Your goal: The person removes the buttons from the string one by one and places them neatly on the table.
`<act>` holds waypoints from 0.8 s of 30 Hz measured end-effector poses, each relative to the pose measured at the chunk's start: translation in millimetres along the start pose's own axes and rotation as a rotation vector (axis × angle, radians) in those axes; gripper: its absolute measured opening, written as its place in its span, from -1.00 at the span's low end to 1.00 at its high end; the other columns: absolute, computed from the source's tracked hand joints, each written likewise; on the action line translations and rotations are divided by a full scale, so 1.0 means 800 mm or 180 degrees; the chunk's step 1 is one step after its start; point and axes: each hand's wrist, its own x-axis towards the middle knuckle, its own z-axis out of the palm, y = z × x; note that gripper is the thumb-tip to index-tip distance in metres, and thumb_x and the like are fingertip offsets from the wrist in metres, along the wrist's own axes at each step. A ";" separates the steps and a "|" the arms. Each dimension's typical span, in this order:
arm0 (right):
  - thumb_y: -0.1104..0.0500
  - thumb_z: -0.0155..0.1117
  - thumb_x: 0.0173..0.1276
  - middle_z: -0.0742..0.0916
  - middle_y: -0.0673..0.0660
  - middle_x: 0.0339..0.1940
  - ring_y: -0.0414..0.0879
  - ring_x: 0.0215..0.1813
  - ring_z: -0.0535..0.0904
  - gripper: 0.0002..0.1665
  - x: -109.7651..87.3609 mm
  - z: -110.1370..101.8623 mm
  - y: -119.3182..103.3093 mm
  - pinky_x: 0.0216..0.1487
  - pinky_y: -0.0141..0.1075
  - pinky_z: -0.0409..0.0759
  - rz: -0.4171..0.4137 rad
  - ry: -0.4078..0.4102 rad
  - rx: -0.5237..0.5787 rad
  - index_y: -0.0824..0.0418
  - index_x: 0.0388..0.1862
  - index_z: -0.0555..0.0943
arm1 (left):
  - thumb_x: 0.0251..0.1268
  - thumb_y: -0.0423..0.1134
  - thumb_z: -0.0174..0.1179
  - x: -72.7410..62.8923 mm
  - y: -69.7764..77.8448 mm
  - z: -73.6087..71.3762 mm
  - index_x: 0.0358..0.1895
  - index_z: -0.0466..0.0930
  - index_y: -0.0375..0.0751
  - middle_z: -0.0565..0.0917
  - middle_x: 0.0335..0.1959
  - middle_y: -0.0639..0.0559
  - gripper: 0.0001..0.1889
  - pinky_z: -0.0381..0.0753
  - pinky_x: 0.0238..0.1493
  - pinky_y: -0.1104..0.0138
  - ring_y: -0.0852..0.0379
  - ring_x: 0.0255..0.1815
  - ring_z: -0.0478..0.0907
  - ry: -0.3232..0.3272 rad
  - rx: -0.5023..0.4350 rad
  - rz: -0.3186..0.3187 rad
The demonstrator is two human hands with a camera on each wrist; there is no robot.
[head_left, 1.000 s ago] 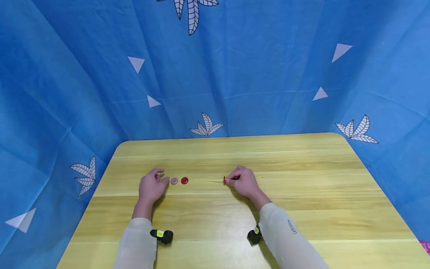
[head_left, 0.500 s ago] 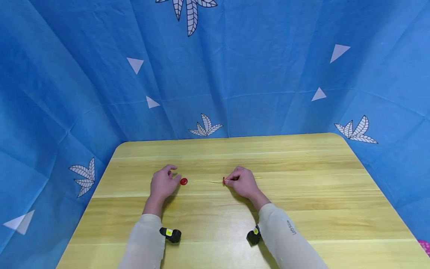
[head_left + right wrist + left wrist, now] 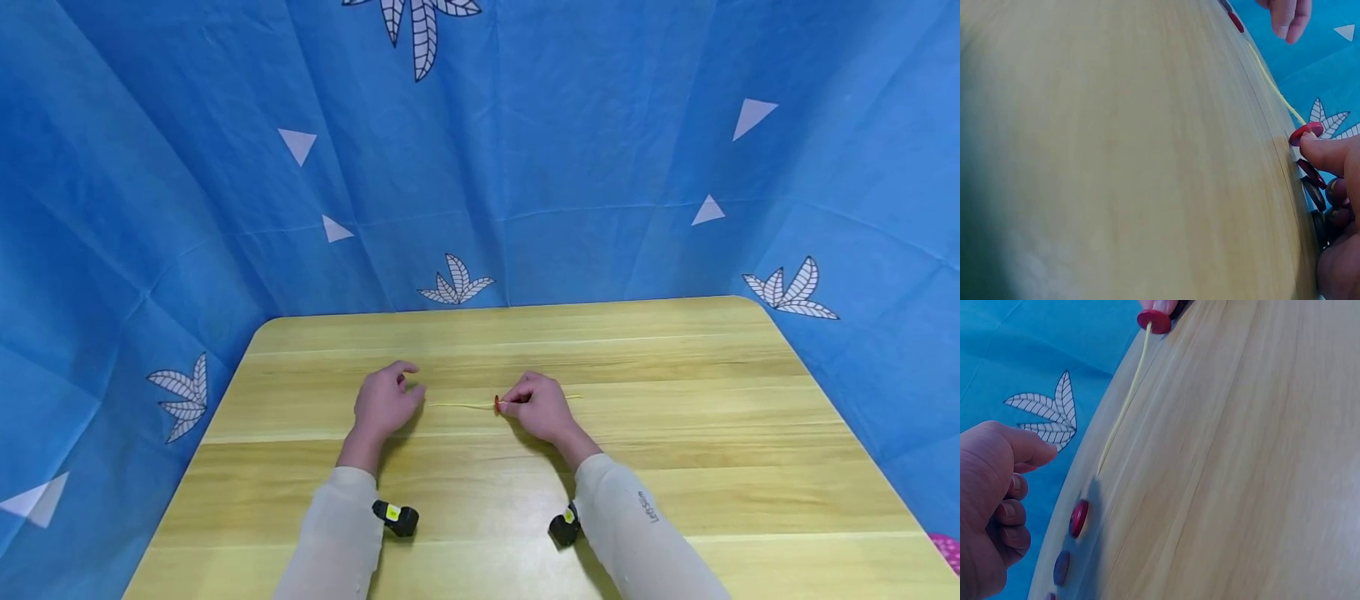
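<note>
My right hand [image 3: 542,408] pinches a red button [image 3: 1154,322] on edge between thumb and fingertips. A yellow cord [image 3: 1125,406] runs out of that button's middle toward the left and shows again beyond the right hand. Behind the pinched button, in the right wrist view, several dark buttons [image 3: 1314,194] stand beside the curled fingers. My left hand [image 3: 388,404] holds nothing; its thumb and forefinger are spread near the cord's left end. Beneath it lie another red button [image 3: 1079,519] and a purplish button [image 3: 1061,569], both hidden in the head view.
The wooden table [image 3: 480,483] has its far edge against a blue curtain [image 3: 600,167] with leaf prints. Each sleeve carries a small black camera, one at the left wrist [image 3: 405,522] and one at the right. A bit of pink cloth [image 3: 947,550] shows at the right edge.
My left hand has moved to the right, passing over the loose buttons and covering them in the head view. The right hand keeps its pinch on the red button in the same place.
</note>
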 end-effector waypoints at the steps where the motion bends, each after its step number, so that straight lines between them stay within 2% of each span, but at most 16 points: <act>1: 0.30 0.56 0.13 0.58 -0.05 -0.50 -0.11 -0.40 0.48 -0.83 0.000 0.000 0.000 -0.33 -0.22 0.46 -0.0004 -0.0004 0.0004 0.06 -0.56 0.80 | 0.28 -0.12 0.32 0.000 0.002 0.001 0.14 0.66 -0.08 0.41 -0.61 0.09 -0.63 0.22 -0.48 0.14 0.10 -0.62 0.28 -0.0028 0.0017 -0.0050; 4: 0.30 0.56 0.14 0.58 -0.05 -0.50 -0.12 -0.40 0.49 -0.84 0.000 0.001 0.002 -0.32 -0.23 0.47 -0.0011 -0.0026 0.0018 0.07 -0.55 0.80 | 0.28 -0.07 0.31 0.000 0.007 0.005 0.14 0.66 0.02 0.42 -0.57 0.10 -0.64 0.18 -0.38 0.00 0.09 -0.56 0.32 -0.0088 0.0067 -0.0181; 6: 0.30 0.56 0.14 0.59 -0.05 -0.50 -0.12 -0.39 0.49 -0.85 0.000 0.001 0.002 -0.32 -0.22 0.48 -0.0016 -0.0029 0.0014 0.08 -0.54 0.80 | 0.28 -0.08 0.32 0.000 0.009 0.008 0.13 0.67 0.01 0.42 -0.59 0.09 -0.64 0.14 -0.33 -0.06 0.08 -0.57 0.31 -0.0085 0.0076 -0.0137; 9: 0.31 0.56 0.13 0.58 -0.05 -0.51 -0.12 -0.40 0.49 -0.84 0.001 0.000 0.002 -0.32 -0.22 0.47 -0.0020 -0.0007 -0.0003 0.07 -0.55 0.80 | 0.26 -0.14 0.34 0.003 0.013 0.015 0.09 0.69 -0.09 0.40 -0.63 0.08 -0.66 0.20 -0.34 0.02 0.10 -0.60 0.27 -0.0056 0.0027 0.0071; 12: 0.30 0.56 0.13 0.59 -0.05 -0.51 -0.11 -0.40 0.49 -0.84 0.000 -0.002 -0.001 -0.32 -0.21 0.47 -0.0011 0.0000 -0.0015 0.06 -0.55 0.80 | 0.25 -0.19 0.35 0.004 0.018 0.022 0.06 0.70 -0.15 0.39 -0.66 0.08 -0.68 0.26 -0.48 0.20 0.12 -0.65 0.25 -0.0075 0.0007 0.0248; 14: 0.30 0.56 0.13 0.59 -0.05 -0.51 -0.10 -0.40 0.49 -0.84 0.000 -0.002 -0.002 -0.32 -0.20 0.47 -0.0011 0.0000 -0.0022 0.07 -0.55 0.80 | 0.26 -0.18 0.35 0.004 0.022 0.026 0.05 0.71 -0.12 0.40 -0.66 0.09 -0.69 0.24 -0.57 0.23 0.13 -0.66 0.27 -0.0111 0.0020 0.0248; 19: 0.29 0.56 0.12 0.58 -0.07 -0.52 -0.13 -0.42 0.48 -0.87 0.001 -0.001 0.000 -0.34 -0.24 0.47 -0.0058 0.0012 -0.0071 0.09 -0.54 0.81 | 0.25 -0.14 0.36 0.002 0.034 0.033 0.04 0.72 -0.03 0.44 -0.62 0.13 -0.71 0.24 -0.47 0.12 0.13 -0.60 0.34 -0.0165 0.0048 0.0168; 24: 0.29 0.57 0.12 0.57 -0.07 -0.53 -0.15 -0.43 0.49 -0.86 0.002 0.000 0.001 -0.37 -0.26 0.47 -0.0129 0.0026 -0.0113 0.08 -0.55 0.81 | 0.23 -0.21 0.39 0.000 0.042 0.040 0.00 0.73 -0.15 0.41 -0.68 0.11 -0.72 0.32 -0.46 0.16 0.15 -0.66 0.29 -0.0171 -0.0048 0.0384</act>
